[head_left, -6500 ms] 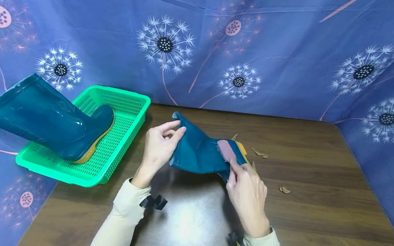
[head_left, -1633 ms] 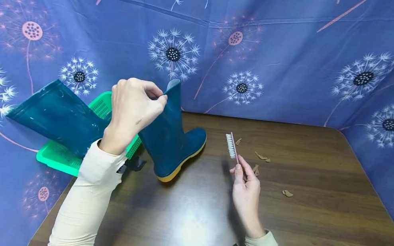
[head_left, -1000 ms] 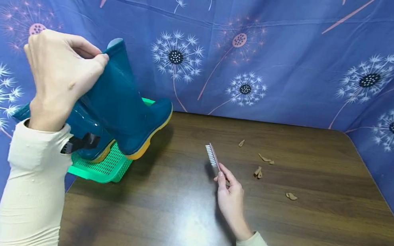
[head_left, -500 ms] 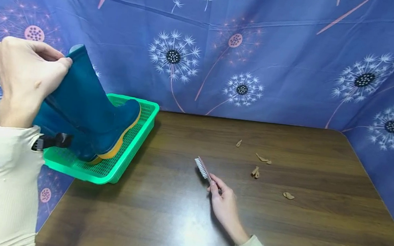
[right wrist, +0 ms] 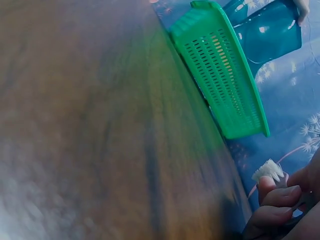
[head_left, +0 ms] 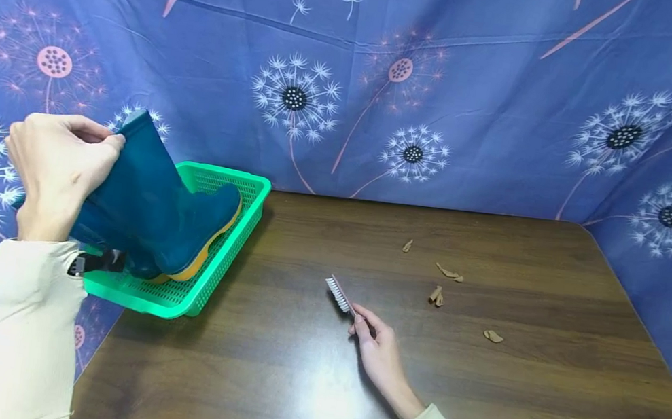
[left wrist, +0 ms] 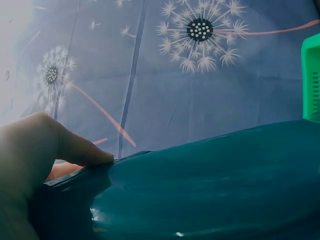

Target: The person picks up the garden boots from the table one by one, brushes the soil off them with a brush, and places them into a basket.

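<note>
My left hand (head_left: 60, 167) pinches the top rim of a teal rubber boot (head_left: 149, 197) with a yellow sole. The boot leans with its foot inside a green plastic basket (head_left: 197, 301). A second teal boot lies behind it in the basket, mostly hidden by the first boot and my hand. In the left wrist view, thumb and finger grip the boot's edge (left wrist: 200, 185). Over the middle of the table my right hand (head_left: 382, 354) holds a scrub brush (head_left: 339, 294) by its thin handle, white bristles facing left. The bristles also show in the right wrist view.
Several dry brown leaf bits (head_left: 437, 296) lie on the right half of the wooden table (head_left: 506, 405). A blue dandelion-print cloth (head_left: 499, 63) hangs along the back and sides. The basket sits at the table's left edge.
Earlier the brush was against the boot on the table. My left hand has since carried the boot left and lowered it into the basket. My right hand with the brush has come away leftward.
</note>
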The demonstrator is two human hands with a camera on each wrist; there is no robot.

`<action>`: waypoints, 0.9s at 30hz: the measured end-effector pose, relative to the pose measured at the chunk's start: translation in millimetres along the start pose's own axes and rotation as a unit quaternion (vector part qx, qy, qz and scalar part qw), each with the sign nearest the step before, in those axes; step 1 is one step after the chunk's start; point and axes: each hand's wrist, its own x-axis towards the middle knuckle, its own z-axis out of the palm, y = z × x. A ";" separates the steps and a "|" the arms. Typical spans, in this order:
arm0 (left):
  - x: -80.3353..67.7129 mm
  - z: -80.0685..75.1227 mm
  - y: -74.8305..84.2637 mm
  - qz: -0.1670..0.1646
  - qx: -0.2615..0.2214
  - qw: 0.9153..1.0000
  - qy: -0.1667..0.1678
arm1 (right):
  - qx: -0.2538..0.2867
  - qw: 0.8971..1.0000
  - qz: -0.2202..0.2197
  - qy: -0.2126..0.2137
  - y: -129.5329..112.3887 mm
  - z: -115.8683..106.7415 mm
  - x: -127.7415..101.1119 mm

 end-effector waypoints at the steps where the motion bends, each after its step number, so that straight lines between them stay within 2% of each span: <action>1: -1.8 1.8 -0.9 0.000 -0.002 1.000 -0.002 | 0.000 1.000 0.000 0.001 -0.4 -0.7 0.4; 5: -10.8 11.9 -8.5 0.002 -0.012 1.000 -0.008 | 0.006 1.000 0.004 0.002 -3.9 -1.7 0.9; 9: -25.7 23.3 -25.5 0.002 -0.020 1.000 0.004 | 0.009 1.000 0.010 -0.001 -4.3 -1.6 -0.4; 14: -42.7 26.8 -38.6 -0.006 -0.017 1.000 0.011 | -0.003 1.000 0.015 -0.005 -0.5 -2.3 0.9; 19: -54.1 30.7 -34.8 0.013 0.002 0.999 0.029 | -0.010 1.000 0.009 -0.002 -1.7 -6.7 3.3; 22: -59.3 31.5 -30.6 0.023 0.020 0.998 0.058 | -0.017 1.000 0.007 -0.001 -2.9 -8.5 4.3; 27: -67.6 36.3 -22.0 0.070 0.023 0.991 0.110 | -0.020 1.000 0.016 0.005 -0.1 -8.9 3.8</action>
